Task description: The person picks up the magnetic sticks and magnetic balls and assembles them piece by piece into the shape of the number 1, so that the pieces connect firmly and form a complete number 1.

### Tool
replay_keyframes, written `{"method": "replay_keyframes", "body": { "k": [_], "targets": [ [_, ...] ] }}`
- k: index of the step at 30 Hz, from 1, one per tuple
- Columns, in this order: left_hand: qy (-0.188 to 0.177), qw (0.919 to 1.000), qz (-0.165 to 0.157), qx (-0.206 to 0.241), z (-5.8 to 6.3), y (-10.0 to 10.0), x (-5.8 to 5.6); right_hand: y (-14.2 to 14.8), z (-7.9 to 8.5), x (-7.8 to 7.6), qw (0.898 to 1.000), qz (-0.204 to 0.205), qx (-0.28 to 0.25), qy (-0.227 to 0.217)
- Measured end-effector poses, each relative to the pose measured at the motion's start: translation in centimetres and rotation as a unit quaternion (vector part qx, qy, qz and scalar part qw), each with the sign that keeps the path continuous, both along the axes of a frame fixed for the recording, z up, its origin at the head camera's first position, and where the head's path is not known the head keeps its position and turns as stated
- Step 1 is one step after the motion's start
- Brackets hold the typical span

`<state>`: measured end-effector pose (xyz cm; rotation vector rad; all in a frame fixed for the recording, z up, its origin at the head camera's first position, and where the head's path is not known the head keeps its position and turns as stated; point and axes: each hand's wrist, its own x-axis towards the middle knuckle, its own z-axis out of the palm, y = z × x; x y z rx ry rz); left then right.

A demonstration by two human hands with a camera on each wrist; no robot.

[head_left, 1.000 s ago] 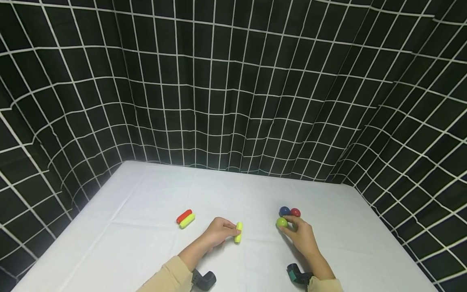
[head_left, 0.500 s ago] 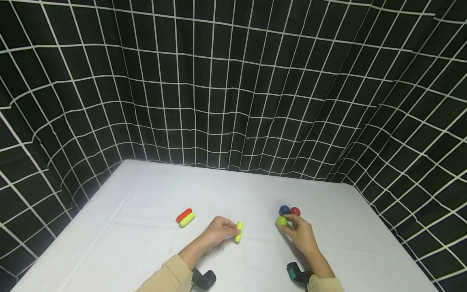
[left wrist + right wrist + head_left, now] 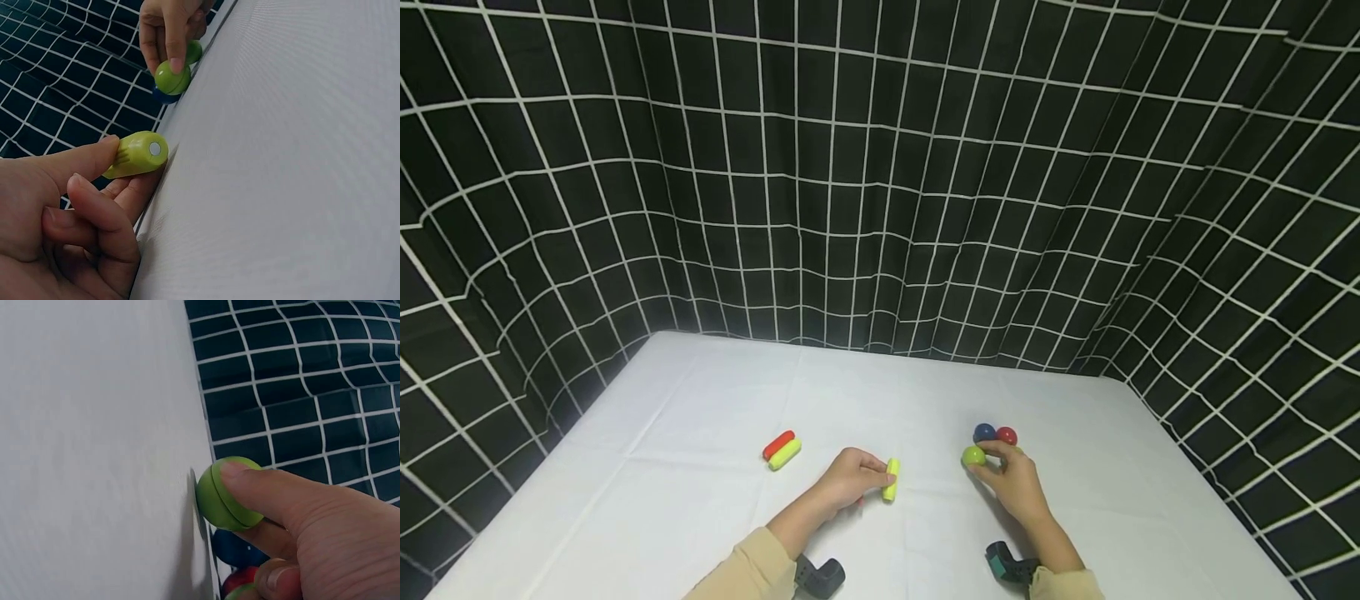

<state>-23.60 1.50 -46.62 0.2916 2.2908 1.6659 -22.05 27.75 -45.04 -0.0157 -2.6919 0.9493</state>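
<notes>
My left hand [image 3: 850,479] pinches a short yellow-green cylinder [image 3: 891,480] between thumb and fingers; its rounded end with a pale dot [image 3: 154,149] faces the left wrist camera. Part of a red piece [image 3: 861,501] shows from beneath that hand, the rest hidden. At the right, my right hand [image 3: 1017,483] holds a lime-green ball [image 3: 973,456] between thumb and fingers, and a seam runs around the ball [image 3: 228,497]. Just behind it sit a blue ball [image 3: 984,432] and a red ball [image 3: 1007,436]. Another green ball [image 3: 195,51] is partly covered by the right hand.
To the left, a red cylinder [image 3: 778,445] and a second yellow-green cylinder [image 3: 786,454] lie side by side on the white-covered table [image 3: 700,417]. A black curtain with a white grid [image 3: 865,208] stands behind the table's far edge and along both sides.
The right hand and its green ball have shifted slightly to the left, a little away from the blue and red balls. The left hand stays nearly still, holding the yellow-green cylinder.
</notes>
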Motion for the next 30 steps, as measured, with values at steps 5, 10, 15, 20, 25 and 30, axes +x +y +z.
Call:
{"method": "replay_keyframes", "body": {
  "k": [5, 10, 15, 20, 25, 30],
  "targets": [
    [-0.001, 1.0000, -0.003, -0.006, 0.0, -0.1, 0.0, -0.6, 0.1, -0.2, 1.000, 0.008, -0.006, 0.005],
    [0.002, 1.0000, -0.006, -0.005, 0.0, -0.1, -0.1, -0.9, 0.0, -0.3, 1.000, 0.015, -0.022, 0.004],
    [0.002, 1.0000, -0.007, -0.004, 0.0, -0.1, -0.1, -1.0, -0.2, -0.4, 0.999, 0.019, -0.037, 0.000],
    [0.004, 0.9999, -0.009, -0.003, 0.0, -0.1, -0.1, -1.2, -0.2, -0.6, 0.999, 0.026, -0.044, 0.001],
    [0.004, 1.0000, -0.008, -0.002, 0.1, -0.2, -0.1, -1.6, -0.3, -0.8, 0.998, 0.032, -0.048, 0.001],
    [0.004, 1.0000, -0.006, 0.000, -0.1, -0.1, -0.1, -2.1, -0.4, -1.0, 0.998, 0.035, -0.049, 0.000]
  ]
}}
